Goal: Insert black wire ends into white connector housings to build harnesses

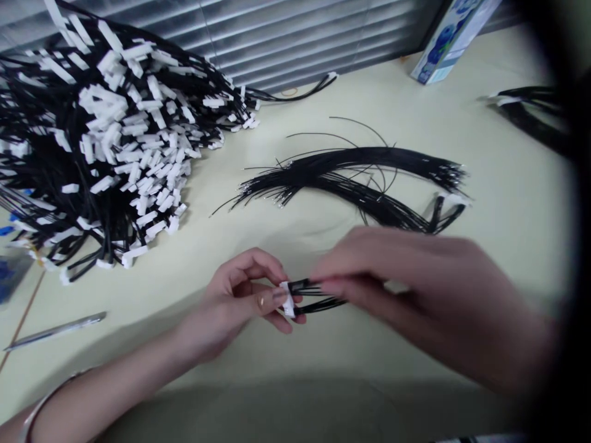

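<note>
Pale cream tabletop (517, 203) lies below both your hands. Beyond your left fingers and off to their left, well apart: a large heap of black cables with white plastic connectors (133, 135). Beyond your right fingers, also apart: a loose spread of thin black wires with silvery tips (305, 172), the strands crossing. Your right hand (429, 277): thumb and fingertips together on a short set of slim black wires (325, 304); blur hides exactly which strands are pinched. Your left hand (244, 301): thumb on the near face, fingers behind, clamped on a small white plastic connector block (289, 301). The block sits at the left fingertips, just left of the right ones, with its wires running in two groups toward your right hand. Handling notes, my judgement: hold the block firmly by its body so it cannot twist under the left thumb. Work the right fingertips close to the block; a long free span would likely bow. Load each strand along its own line, not sideways, and hold the two groups apart. If it resists, ease off and check alignment; forcing could bend a strand.
</note>
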The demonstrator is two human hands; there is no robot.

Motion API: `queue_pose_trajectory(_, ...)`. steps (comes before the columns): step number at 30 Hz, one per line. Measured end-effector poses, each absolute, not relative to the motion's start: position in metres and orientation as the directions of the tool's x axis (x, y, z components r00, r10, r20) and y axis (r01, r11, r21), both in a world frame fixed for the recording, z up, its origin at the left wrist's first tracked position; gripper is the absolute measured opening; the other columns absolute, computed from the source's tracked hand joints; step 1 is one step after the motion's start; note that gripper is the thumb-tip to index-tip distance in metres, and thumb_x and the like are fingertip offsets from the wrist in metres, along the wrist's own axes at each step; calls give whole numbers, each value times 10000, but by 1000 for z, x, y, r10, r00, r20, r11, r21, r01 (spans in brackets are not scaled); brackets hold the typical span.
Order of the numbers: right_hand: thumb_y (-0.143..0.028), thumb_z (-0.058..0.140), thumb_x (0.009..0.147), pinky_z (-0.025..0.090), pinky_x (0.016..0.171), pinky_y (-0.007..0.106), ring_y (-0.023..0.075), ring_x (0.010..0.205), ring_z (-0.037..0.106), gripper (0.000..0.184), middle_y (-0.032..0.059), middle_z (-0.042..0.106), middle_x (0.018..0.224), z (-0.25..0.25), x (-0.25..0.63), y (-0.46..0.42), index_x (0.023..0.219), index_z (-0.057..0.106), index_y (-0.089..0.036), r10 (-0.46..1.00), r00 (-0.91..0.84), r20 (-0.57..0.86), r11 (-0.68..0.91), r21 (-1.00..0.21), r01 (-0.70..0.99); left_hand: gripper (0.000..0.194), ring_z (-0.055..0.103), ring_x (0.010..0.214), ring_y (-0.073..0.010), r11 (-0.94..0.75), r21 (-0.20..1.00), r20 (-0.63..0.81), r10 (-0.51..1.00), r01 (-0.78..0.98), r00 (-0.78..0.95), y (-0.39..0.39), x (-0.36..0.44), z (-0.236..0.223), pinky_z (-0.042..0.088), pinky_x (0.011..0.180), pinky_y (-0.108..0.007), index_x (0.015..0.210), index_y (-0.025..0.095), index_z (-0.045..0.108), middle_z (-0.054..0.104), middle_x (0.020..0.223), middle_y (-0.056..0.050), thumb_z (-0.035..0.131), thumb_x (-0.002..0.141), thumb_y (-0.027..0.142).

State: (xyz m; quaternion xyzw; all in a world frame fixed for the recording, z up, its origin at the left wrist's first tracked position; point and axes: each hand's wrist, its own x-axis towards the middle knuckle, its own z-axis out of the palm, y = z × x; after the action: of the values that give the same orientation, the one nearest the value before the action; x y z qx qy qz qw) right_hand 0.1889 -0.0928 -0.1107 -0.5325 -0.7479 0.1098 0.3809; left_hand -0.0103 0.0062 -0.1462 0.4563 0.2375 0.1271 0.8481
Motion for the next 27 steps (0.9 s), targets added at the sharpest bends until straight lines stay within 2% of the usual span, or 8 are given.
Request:
queue_pose_trajectory(3, -191, 487, 973, 429, 683, 164, 44, 769, 550, 173, -20, 612, 853, -114, 182, -101, 877, 627, -160, 873, -219, 436, 462, -593, 659, 98, 696, 681, -81, 573, 819, -260, 431, -39, 864, 9, -12, -147, 586, 597, -133, 907, 146, 590, 691, 822, 17, 630, 855, 73)
queue_pose_trajectory(9, -137, 554, 907, 411, 696, 159, 35, 733, 511, 60, -39, 556, 803, -118, 182, -103, 871, 588, -171, 895, -112, 432, 389, -634, 669, 118, 733, 783, -154, 582, 811, -214, 399, -65, 892, 12, -17, -154, 580, 576, -134, 977, 184, 561, 697, 887, -3, 575, 894, 101)
queue_pose_trajectory(17, -153, 545, 915, 397, 693, 206, 60, 716, 481, 71, -31, 533, 768, -118, 181, -103, 852, 572, -166, 886, -127, 445, 387, -562, 731, 147, 738, 793, -156, 583, 805, -159, 393, -112, 906, 11, -19, -155, 576, 544, -117, 988, 194, 557, 703, 907, 18, 550, 900, 76)
queue_pose_trajectory(27, -149, 524, 938, 376, 683, 228, 79, 715, 443, 100, -8, 537, 787, -117, 185, -104, 891, 609, -129, 863, -244, 443, 463, -498, 733, 141, 737, 784, -146, 576, 808, -135, 387, -125, 912, 11, -16, -156, 571, 527, -105, 984, 188, 549, 713, 911, 15, 535, 908, 70)
